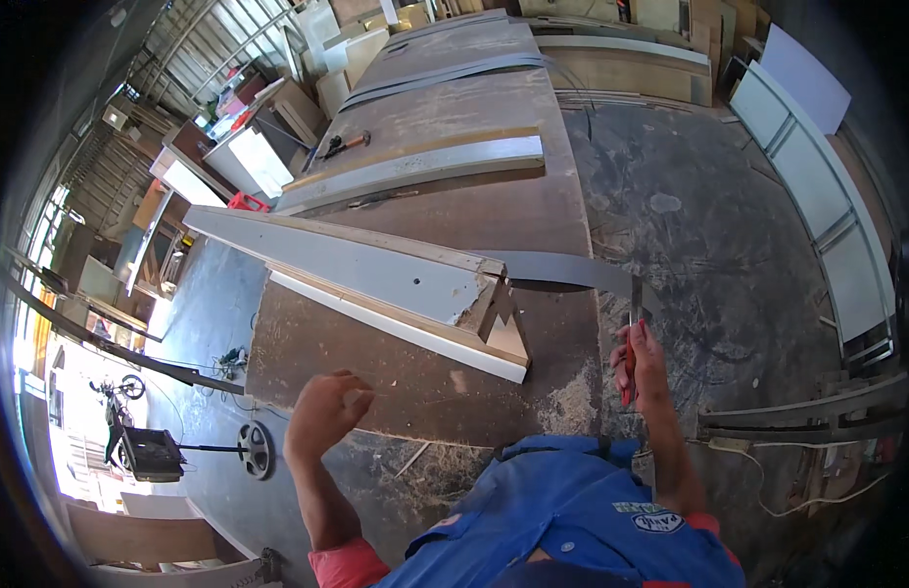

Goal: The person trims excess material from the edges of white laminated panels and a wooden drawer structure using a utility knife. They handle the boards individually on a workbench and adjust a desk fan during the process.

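My right hand (646,370), beyond the bench's right edge, is closed round a red-handled tool (637,312) with an upright grey metal blade; its exact kind is unclear. The blade crosses a thin grey strip (562,269) that runs out from behind a framed board. My left hand (327,410) hangs over the bench's near left edge with its fingers curled, and nothing shows in it. Between my hands lies the long white-faced board (357,263) with wooden edges. Its near right end is broken and open, and a second white edge (396,328) shows along its near side.
The brown workbench (445,402) bears sawdust, a hammer (347,145), another long board (425,165) and more grey strips (445,73). White panels (817,196) lean at the right. Cabinets (254,157) stand at the left. A wheeled item (255,451) sits on the floor.
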`<state>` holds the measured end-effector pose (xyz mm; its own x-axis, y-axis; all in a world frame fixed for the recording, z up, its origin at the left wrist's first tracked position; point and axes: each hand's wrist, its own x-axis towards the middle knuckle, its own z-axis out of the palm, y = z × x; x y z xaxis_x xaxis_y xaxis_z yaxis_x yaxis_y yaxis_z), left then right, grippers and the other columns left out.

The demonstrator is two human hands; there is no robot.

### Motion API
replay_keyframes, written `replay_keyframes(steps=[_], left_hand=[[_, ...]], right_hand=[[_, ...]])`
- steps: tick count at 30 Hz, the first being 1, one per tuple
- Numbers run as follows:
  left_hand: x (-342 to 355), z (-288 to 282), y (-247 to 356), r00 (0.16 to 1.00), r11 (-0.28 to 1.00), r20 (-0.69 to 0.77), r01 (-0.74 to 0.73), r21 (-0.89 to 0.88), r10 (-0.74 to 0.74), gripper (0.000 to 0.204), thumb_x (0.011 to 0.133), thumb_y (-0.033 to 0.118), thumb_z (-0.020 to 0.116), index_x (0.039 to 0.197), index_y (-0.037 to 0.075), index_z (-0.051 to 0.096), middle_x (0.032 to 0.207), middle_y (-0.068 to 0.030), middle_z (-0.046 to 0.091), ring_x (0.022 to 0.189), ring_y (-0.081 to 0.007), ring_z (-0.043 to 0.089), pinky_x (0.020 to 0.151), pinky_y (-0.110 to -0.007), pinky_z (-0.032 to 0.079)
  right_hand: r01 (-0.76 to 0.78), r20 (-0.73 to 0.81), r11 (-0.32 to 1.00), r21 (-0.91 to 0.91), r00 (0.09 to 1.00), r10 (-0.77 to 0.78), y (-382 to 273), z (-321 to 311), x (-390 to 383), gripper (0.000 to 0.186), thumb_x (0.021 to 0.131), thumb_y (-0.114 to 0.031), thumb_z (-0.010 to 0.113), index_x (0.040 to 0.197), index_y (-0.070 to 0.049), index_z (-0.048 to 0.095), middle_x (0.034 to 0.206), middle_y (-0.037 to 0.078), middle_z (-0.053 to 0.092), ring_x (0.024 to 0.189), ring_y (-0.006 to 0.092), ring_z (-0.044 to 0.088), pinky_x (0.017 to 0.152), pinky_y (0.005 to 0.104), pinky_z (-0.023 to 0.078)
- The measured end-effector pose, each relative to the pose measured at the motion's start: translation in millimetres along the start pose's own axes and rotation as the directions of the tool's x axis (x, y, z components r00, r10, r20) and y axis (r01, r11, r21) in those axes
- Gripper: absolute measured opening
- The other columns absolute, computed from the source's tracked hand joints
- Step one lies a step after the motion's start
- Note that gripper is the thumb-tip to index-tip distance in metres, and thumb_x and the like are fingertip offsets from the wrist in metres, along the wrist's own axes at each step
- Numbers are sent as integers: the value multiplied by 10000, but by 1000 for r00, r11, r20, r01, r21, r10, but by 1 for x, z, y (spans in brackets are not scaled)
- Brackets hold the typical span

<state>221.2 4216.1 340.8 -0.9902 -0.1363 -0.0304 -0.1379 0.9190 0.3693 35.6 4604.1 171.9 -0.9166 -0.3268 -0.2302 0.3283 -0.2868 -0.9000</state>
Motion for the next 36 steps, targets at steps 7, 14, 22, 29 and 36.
replay_keyframes(steps=[7,14,22,29,36], left_hand=[[30,-28,84,775,848,-437,-527,-49,456,301,735,74,744,1036,64,728,1110,-104,707,1073,-349,657,911,-448,521],[54,-1,103,678,775,-406,-616,141,613,190,779,69,677,954,37,745,1110,-160,713,1107,-374,656,971,-476,501],[40,185,-3,785,803,-581,-197,-563,-215,249,916,169,622,778,-16,716,858,-163,705,874,-325,682,794,-450,542],[24,343,-54,829,960,-519,-69,272,207,233,857,253,696,869,25,745,927,-189,724,988,-368,690,850,-436,529],[19,230,-66,874,744,-359,3,-668,-326,112,878,96,697,858,-6,737,749,-77,720,687,-133,671,630,-300,526]], right_hand=[[13,100,993,-116,995,-1,1,36,-1,282,1061,-366,466,1005,-92,496,720,44,574,431,100,498,396,246,419],[76,246,976,-202,969,-25,6,49,-17,282,1057,-332,489,1014,-56,526,652,23,540,451,89,484,419,257,421],[-84,34,975,-204,995,93,28,17,-35,286,1059,-343,482,1015,-64,526,655,25,546,453,98,507,420,257,427],[-51,63,969,-242,996,68,26,30,-36,309,1059,-369,474,1021,-66,525,659,36,553,449,102,511,427,279,447],[-46,70,975,-216,996,62,33,41,-44,297,1056,-379,483,1022,-88,529,664,24,562,453,96,520,413,255,431]])
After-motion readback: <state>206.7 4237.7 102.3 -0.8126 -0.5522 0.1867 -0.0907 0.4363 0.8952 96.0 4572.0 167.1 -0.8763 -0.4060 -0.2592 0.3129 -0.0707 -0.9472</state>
